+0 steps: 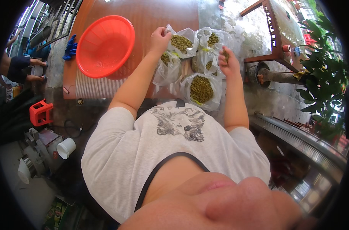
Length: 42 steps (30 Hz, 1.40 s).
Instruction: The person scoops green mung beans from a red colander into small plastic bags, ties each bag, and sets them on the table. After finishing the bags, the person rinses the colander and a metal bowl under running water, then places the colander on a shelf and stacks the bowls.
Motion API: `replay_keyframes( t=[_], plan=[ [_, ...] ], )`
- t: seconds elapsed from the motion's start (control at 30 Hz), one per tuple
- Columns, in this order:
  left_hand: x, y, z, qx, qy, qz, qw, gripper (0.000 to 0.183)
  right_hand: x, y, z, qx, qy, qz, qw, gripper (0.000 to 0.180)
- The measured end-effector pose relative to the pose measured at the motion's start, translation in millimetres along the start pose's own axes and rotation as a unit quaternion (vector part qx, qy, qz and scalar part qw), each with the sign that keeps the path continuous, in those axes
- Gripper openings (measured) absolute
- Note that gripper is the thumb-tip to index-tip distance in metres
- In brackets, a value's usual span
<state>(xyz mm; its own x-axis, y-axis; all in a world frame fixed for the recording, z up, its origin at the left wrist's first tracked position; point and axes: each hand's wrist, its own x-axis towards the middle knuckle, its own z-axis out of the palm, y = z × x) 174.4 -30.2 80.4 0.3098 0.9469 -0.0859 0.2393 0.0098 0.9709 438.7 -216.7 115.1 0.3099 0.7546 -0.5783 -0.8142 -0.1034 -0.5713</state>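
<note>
My left hand [160, 40] pinches the rim of a translucent plastic bag [193, 36] at the far side of the group. Inside that bag is a heap of small green pieces [180, 43], too small to identify. My right hand [230, 63] is raised by the bags' right side, its fingers curled round a small clump of greenish material [226, 54]. Between and below my hands stand several more open bags: one [167, 70] under my left wrist, one [213, 37] at the far right, one [209, 65] in the middle and the fullest [201, 89] nearest my body.
A red plastic basin [105, 47] stands left on the brown wooden table [151, 14]. Blue gloves [70, 47] lie by the table's left edge. A red stool [41, 112] and a white bucket [66, 148] are at left; another person's legs [33, 70] show beyond. Right is a potted plant [280, 77].
</note>
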Motion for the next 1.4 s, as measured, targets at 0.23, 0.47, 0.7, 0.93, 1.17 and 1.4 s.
replay_keyframes(
  t=[0.23, 0.47, 0.7, 0.93, 1.17, 1.4],
  plan=[
    [2.1, -7.6, 4.3, -0.239, -0.009, -0.039, 0.97, 0.011, 84.7, 86.9, 124.4, -0.273, -0.075, -0.008, 0.959, 0.022],
    [9.7, -13.8, -17.4, -0.41, -0.115, -0.105, 0.899, 0.006, 155.3, 120.6, 99.2, -0.457, 0.044, -0.029, 0.888, 0.037],
    [-3.7, 50.3, -36.0, -0.495, -0.135, -0.046, 0.857, 0.01, 128.0, 34.2, 95.6, -0.636, 0.059, -0.153, 0.754, 0.037],
    [33.7, 21.1, -22.7, -0.275, -0.147, -0.078, 0.947, 0.016, 180.9, 36.1, 85.3, -0.732, 0.016, -0.192, 0.653, 0.031],
    [-2.1, -14.9, -3.7, 0.066, 0.155, 0.116, 0.979, 0.037, 182.1, 69.4, 77.8, -0.705, -0.113, -0.177, 0.677, 0.039],
    [-94.4, -69.0, -14.4, 0.291, -0.07, 0.069, 0.952, 0.038, 125.3, 53.7, 105.9, -0.306, -0.072, -0.133, 0.94, 0.033]
  ],
)
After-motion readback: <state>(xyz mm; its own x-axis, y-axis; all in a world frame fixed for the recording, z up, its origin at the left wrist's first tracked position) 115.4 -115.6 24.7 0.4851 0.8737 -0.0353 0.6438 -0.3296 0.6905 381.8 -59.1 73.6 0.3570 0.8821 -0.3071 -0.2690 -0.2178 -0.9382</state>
